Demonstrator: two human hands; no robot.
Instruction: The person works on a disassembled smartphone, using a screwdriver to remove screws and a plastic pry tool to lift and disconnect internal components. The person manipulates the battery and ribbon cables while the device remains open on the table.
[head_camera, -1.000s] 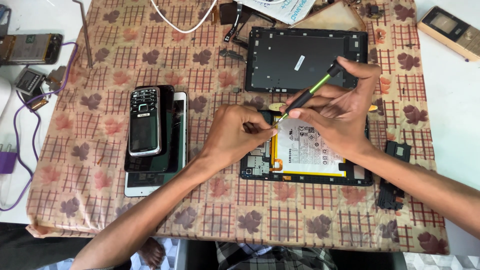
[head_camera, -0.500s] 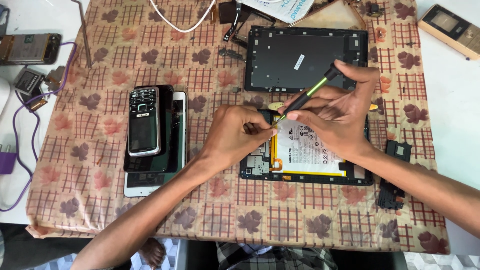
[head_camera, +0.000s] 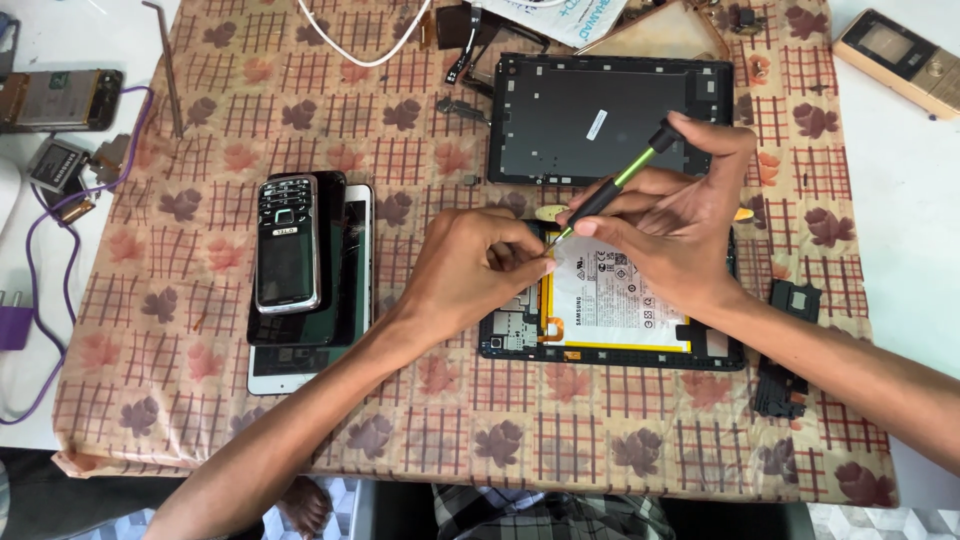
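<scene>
An opened tablet (head_camera: 610, 330) lies face down on the patterned cloth, its white battery (head_camera: 615, 300) and circuit board exposed. My right hand (head_camera: 670, 225) grips a thin screwdriver with a green and black handle (head_camera: 615, 187); its tip points down at the tablet's upper left part. My left hand (head_camera: 475, 270) rests on the tablet's left side, fingertips pinched together close to the screwdriver tip. What the fingertips pinch is too small to tell.
The tablet's black back cover (head_camera: 600, 115) lies just behind. A stack of phones (head_camera: 300, 270) sits to the left. Small black parts (head_camera: 790, 345) lie at the right, a gold phone (head_camera: 905, 60) at the far right, a white cable (head_camera: 360, 45) and more parts at the back.
Both hands stay over the tablet's upper left part. The screwdriver has tilted slightly and my left fingertips have closed in towards its tip.
</scene>
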